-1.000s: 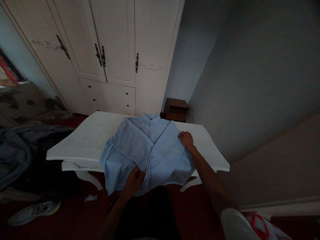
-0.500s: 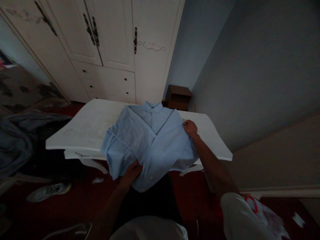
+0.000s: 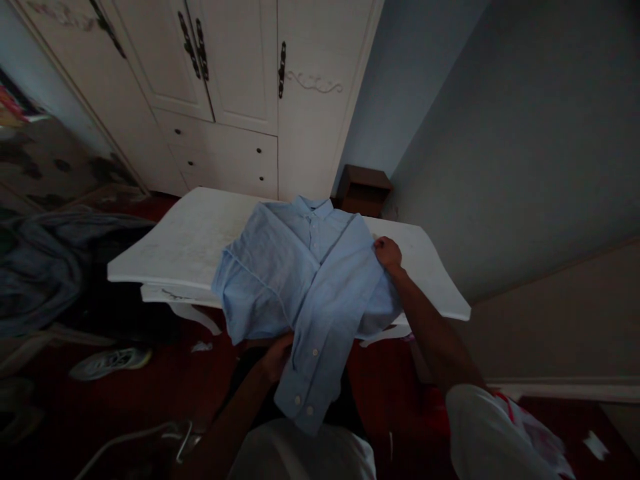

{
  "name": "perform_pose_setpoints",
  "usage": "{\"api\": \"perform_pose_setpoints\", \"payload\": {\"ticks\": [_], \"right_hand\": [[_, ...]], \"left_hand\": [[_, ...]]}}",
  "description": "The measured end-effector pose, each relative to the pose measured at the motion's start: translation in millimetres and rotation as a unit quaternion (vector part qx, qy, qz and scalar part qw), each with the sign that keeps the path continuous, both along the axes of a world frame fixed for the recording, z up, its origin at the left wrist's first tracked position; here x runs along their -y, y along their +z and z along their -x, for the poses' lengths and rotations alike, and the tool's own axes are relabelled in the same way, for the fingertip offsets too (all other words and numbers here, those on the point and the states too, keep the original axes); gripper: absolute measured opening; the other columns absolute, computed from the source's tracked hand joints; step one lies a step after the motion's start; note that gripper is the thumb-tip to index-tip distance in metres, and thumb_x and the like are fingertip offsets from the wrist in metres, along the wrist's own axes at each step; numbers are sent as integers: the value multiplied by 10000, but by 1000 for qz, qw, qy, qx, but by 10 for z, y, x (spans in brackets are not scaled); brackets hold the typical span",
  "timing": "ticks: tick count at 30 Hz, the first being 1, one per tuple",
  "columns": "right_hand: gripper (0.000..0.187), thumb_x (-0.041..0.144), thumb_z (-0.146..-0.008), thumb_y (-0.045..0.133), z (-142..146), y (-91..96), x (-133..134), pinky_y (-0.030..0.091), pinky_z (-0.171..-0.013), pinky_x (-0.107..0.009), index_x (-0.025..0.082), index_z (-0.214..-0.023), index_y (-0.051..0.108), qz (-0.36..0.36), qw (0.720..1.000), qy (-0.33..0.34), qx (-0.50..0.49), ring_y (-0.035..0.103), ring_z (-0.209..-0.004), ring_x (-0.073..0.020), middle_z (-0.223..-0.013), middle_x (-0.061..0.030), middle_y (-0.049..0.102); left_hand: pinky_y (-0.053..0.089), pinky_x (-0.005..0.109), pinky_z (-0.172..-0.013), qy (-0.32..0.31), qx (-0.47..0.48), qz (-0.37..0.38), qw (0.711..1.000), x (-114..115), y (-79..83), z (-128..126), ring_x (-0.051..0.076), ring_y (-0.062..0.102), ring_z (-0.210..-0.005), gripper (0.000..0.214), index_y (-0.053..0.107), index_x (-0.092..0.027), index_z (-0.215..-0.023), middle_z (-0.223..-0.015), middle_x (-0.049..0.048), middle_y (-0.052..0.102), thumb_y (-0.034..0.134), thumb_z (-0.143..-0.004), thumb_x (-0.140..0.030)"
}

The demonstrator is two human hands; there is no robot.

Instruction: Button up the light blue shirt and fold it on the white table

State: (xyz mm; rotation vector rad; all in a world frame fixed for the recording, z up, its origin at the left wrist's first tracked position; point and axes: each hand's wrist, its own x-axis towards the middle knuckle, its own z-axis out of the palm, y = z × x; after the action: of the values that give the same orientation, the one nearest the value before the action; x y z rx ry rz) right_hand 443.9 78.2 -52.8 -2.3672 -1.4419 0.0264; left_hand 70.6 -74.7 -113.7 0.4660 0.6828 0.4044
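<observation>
A light blue button-up shirt (image 3: 270, 267) lies front up on a white table (image 3: 195, 233), collar toward the wardrobe. Both sleeves cross over its front, and one cuff hangs past the near table edge toward my body. My right hand (image 3: 389, 253) is closed on the shirt's edge near the right shoulder, fingers curled in. Down by the shirt's hem, my left hand (image 3: 277, 357) grips the fabric beside the hanging sleeve. That sleeve partly hides its fingertips.
Behind the table stands a white wardrobe (image 3: 240, 73) with dark handles. A small brown box-like cabinet (image 3: 365, 190) sits by the grey wall (image 3: 525, 147). Dark clothing (image 3: 45, 273) lies at the left. A shoe (image 3: 111, 363) and a white hanger (image 3: 185, 443) are on the red floor.
The sleeve under my left hand now hangs longer and straighter toward my body, its cuff lower and farther right. My right hand stays at the shirt's edge. The view has shifted slightly.
</observation>
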Motion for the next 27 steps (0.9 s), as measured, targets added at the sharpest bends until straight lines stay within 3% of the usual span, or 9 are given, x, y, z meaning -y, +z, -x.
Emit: {"api": "perform_pose_setpoints", "payload": {"ticks": [3,8,10,14,16,19,23,25,27], "right_hand": [[247,191,-860,468,0,-18,3,448,-790,-284,177,-985,680,-3,1000,-3,3,615,-930,-207,-1040,-100,696],[244,197,-874,467,-13,-44,0,446,-799,-287,183,-1001,675,-6,1000,-4,8,616,-938,-209,-1051,-104,694],[243,198,-874,467,-12,-46,-1,446,-801,-292,183,-1000,674,-6,1000,-5,9,617,-940,-213,-1053,-107,692],[247,201,-870,464,4,-37,6,449,-800,-296,190,-1002,672,-8,1000,-5,9,615,-944,-216,-1054,-103,688],[252,209,-876,459,14,-30,13,449,-797,-294,186,-1008,673,-10,1000,-6,9,612,-946,-216,-1056,-106,686],[259,214,-885,452,22,-18,25,447,-789,-284,177,-1012,674,-9,1000,-5,11,612,-932,-208,-1047,-107,687],[258,230,-906,446,36,14,37,442,-799,-282,168,-1020,668,-4,1000,4,16,605,-936,-206,-1049,-110,681],[279,259,-929,428,74,46,62,438,-824,-298,148,-1042,658,-2,1000,5,20,594,-960,-220,-1059,-132,670],[333,310,-953,403,159,96,123,425,-874,-333,118,-1106,629,-11,999,2,34,571,-1017,-248,-1111,-169,642]], "left_hand": [[475,459,-964,-34,6,29,999,89,-103,-72,339,633,-1098,524,706,-123,-1058,-1016,132,738,707,-689,-496],[467,430,-974,3,-43,-139,989,162,-160,-146,315,640,-1084,506,710,-140,-1093,-1011,112,743,741,-686,-440],[455,439,-989,-3,-53,-155,986,175,-109,-133,324,630,-1101,557,698,-130,-1124,-1049,126,732,747,-681,-463],[395,474,-1058,-28,-21,-67,997,219,-78,-96,335,575,-1194,752,637,-142,-1233,-1211,153,665,613,-721,-691],[379,485,-1073,-33,0,-18,999,247,-172,-66,334,561,-1214,860,608,-158,-1273,-1251,158,641,509,-710,-801],[404,463,-1054,-9,2,-19,1000,275,-392,44,317,584,-1186,915,619,-183,-1252,-1215,148,663,450,-671,-869],[461,441,-979,-10,-83,-134,988,261,-563,272,307,639,-1073,703,686,-167,-1116,-1088,131,713,643,-682,-719],[472,456,-949,-18,-161,-212,964,231,-568,359,311,662,-986,565,718,-148,-996,-976,115,733,749,-650,-594],[473,468,-936,17,-243,-275,930,200,-547,406,309,668,-927,481,722,-145,-876,-894,108,732,779,-619,-547]]}}
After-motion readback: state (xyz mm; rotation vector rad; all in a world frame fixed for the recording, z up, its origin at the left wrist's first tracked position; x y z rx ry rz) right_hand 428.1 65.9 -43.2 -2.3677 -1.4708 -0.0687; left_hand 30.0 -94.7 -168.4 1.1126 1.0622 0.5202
